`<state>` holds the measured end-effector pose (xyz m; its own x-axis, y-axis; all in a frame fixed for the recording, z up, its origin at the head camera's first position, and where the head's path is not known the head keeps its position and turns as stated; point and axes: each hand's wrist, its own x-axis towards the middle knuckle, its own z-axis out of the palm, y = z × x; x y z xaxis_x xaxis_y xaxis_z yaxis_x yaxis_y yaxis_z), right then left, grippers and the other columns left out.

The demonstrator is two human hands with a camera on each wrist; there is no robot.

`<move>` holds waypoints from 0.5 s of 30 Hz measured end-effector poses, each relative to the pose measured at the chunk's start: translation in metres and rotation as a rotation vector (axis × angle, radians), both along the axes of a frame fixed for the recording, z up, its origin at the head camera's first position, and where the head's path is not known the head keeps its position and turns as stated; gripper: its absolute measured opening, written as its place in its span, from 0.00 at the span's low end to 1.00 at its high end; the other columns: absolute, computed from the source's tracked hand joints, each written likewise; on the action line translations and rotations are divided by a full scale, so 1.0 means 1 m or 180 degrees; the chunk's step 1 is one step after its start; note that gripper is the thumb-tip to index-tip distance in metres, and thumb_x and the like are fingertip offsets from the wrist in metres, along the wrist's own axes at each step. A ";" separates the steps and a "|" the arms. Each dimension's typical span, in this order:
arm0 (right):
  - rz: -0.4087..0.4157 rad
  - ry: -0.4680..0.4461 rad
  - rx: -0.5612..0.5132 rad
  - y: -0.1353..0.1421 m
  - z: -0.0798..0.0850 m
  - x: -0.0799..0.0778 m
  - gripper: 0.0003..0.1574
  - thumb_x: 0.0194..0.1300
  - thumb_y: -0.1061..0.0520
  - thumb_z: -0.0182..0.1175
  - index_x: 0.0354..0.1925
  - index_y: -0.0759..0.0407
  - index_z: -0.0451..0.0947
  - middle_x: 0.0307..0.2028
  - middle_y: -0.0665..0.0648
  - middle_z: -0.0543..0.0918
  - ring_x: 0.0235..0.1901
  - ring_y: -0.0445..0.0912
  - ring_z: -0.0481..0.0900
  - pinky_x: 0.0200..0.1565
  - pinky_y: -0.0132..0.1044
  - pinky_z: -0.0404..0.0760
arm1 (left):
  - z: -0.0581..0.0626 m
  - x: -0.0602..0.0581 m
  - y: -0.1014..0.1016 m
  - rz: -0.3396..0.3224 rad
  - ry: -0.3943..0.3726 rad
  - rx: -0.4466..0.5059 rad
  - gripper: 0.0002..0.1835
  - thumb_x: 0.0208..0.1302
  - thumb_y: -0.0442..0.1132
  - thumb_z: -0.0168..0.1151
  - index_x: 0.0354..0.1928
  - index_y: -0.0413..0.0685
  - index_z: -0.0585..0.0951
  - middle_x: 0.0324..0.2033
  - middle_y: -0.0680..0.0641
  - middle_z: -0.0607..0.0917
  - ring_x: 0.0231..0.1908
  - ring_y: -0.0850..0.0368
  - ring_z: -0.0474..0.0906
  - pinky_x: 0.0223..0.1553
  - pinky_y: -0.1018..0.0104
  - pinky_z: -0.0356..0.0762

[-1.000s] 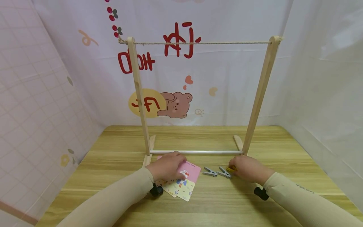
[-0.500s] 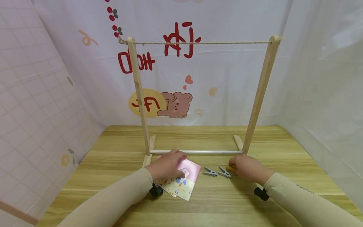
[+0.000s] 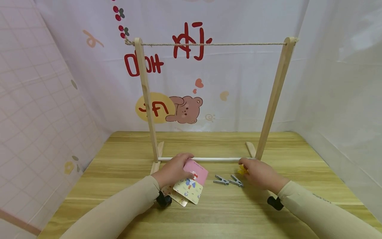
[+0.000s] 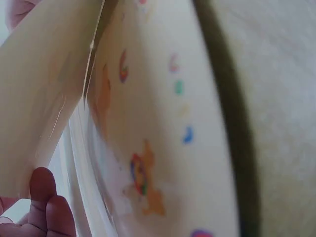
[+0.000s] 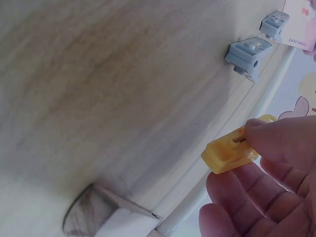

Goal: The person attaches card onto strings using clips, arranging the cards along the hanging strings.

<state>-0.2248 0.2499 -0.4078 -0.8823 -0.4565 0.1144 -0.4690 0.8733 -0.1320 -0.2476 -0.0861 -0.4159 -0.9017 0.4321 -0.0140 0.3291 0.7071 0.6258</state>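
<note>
Pink card [image 3: 193, 186] has lifted, pinched in left hand [image 3: 173, 171]; right hand [image 3: 262, 173] pinches a yellow clip [image 5: 228, 151]

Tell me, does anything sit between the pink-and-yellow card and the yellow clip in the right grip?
Yes: two grey clips lie on the table, between the card in the left grip and the yellow clip in the right grip. They lie low, so probably block little.
</note>
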 end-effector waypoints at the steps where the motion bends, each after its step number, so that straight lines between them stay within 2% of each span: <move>1: -0.0010 -0.0011 -0.0011 -0.001 0.001 0.000 0.24 0.53 0.61 0.65 0.48 0.59 0.72 0.34 0.53 0.81 0.32 0.44 0.79 0.33 0.40 0.78 | 0.000 0.000 0.000 0.0016 -0.0029 0.0051 0.39 0.50 0.49 0.71 0.65 0.56 0.65 0.58 0.54 0.71 0.51 0.60 0.71 0.56 0.59 0.70; 7: -0.0039 -0.0005 -0.0054 -0.002 0.005 0.001 0.27 0.54 0.61 0.65 0.52 0.62 0.71 0.35 0.55 0.82 0.32 0.44 0.79 0.35 0.41 0.78 | 0.002 0.000 -0.001 0.0051 -0.0094 0.0189 0.34 0.54 0.49 0.67 0.63 0.56 0.67 0.55 0.57 0.74 0.46 0.61 0.74 0.50 0.63 0.74; 10: -0.0026 0.0038 -0.0058 -0.002 0.005 0.000 0.27 0.53 0.61 0.65 0.52 0.62 0.71 0.36 0.55 0.82 0.32 0.44 0.79 0.35 0.42 0.79 | 0.004 0.001 -0.001 0.0040 -0.0090 0.0269 0.29 0.58 0.49 0.64 0.62 0.57 0.68 0.51 0.56 0.75 0.42 0.61 0.76 0.44 0.66 0.76; 15: 0.0007 0.0127 -0.0112 -0.002 0.005 0.000 0.26 0.53 0.61 0.65 0.51 0.63 0.72 0.40 0.56 0.82 0.35 0.46 0.80 0.39 0.44 0.80 | 0.005 0.001 0.001 0.0091 -0.0054 0.0404 0.23 0.63 0.48 0.59 0.60 0.63 0.70 0.45 0.58 0.77 0.37 0.63 0.76 0.36 0.70 0.76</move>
<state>-0.2247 0.2477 -0.4030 -0.8758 -0.4534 0.1655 -0.4763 0.8674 -0.1439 -0.2470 -0.0851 -0.4110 -0.9138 0.4055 0.0237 0.2985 0.6308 0.7163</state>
